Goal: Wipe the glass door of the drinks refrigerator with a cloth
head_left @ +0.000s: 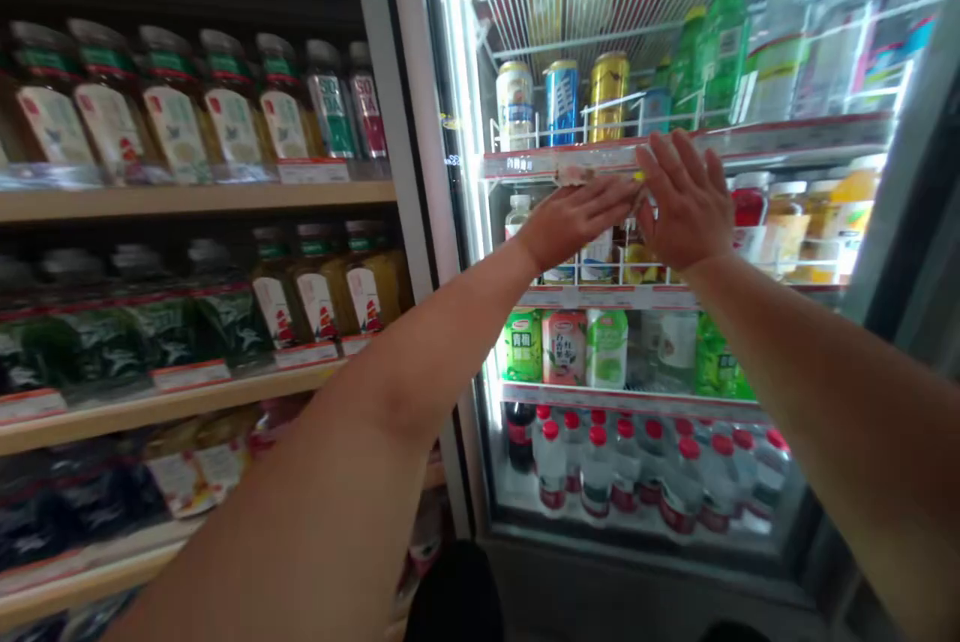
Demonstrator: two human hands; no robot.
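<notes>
Both my hands reach into an open, lit drinks fridge, in front of the rail of a wire shelf (525, 162). My left hand (581, 217) points right with its fingers stretched out close together. Its fingertips come up to the thumb side of my right hand (690, 207), whose fingers are spread upward. A tiny yellow spot (639, 177) shows between the two hands; what it is, I cannot make out. Behind the hands, juice bottles (784, 217) are partly hidden. Above them stand a gold can (609, 97), a blue can (561, 102) and green bottles (724, 47).
Below are drink cans (564, 347) and rows of red-capped clear bottles (596, 472). The fridge's frame (405, 102) parts it from wooden shelves (187, 202) of bottles on the left. A dark door edge (911, 222) stands at the right.
</notes>
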